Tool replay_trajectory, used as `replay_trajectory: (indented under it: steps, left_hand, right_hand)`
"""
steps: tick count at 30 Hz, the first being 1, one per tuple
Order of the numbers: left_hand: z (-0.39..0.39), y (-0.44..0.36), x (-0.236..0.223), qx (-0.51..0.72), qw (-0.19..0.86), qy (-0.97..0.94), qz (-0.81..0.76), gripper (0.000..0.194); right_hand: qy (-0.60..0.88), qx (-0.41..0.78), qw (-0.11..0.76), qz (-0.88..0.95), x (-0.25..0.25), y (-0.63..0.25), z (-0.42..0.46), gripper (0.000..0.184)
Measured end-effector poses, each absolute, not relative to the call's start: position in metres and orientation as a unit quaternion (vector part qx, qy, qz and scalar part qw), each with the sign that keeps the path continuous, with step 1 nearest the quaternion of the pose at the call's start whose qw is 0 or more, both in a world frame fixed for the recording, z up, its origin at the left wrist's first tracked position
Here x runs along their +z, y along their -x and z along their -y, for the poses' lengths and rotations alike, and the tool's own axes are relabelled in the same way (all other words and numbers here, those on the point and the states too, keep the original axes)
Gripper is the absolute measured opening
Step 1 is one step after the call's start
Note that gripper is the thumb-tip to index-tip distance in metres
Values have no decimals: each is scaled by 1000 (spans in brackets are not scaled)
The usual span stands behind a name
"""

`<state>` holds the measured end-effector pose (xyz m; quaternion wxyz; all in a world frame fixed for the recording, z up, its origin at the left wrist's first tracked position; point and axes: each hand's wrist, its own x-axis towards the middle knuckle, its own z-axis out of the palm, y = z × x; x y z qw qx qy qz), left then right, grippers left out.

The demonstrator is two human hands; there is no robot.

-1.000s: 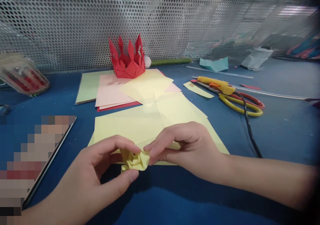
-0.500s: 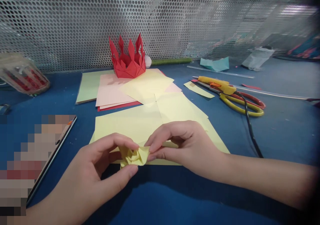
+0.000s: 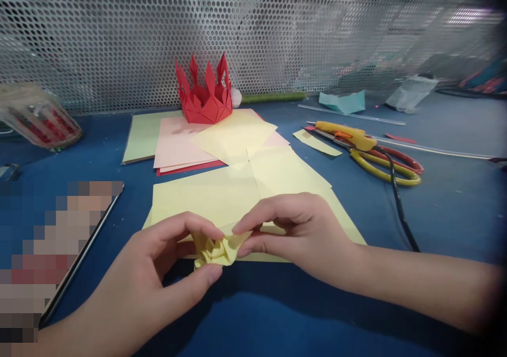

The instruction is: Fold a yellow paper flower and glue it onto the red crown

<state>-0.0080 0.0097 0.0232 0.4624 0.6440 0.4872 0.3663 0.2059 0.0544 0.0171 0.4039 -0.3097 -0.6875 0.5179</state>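
A small folded yellow paper piece (image 3: 216, 251), with layered, petal-like folds, is held above the near edge of the table. My left hand (image 3: 158, 267) grips its left side between thumb and fingers. At its right edge, my right hand (image 3: 297, 230) pinches a corner of the paper between thumb and forefinger. Beneath and behind both hands lie yellow paper sheets (image 3: 206, 193), overlapping one another. Part of the folded piece is covered by my fingers.
A red paper crown (image 3: 208, 101) stands on pink sheets (image 3: 174, 146) at the back. To the right lie scissors (image 3: 386, 175) and a yellow-handled tool (image 3: 348, 133) with a black cord. On the left are a jar (image 3: 43, 116) and a flat device (image 3: 83, 246), partly pixelated.
My right fingers have shifted slightly on the paper corner, which now looks more bent. The left hand keeps its hold, and the whole view has moved a little.
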Motion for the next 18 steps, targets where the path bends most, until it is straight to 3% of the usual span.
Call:
replay_trajectory:
  steps: [18]
  left_hand:
    - [-10, 8, 22, 395, 431, -659, -473, 28]
  right_hand:
    - [323, 573, 367, 658, 14, -203, -61, 15]
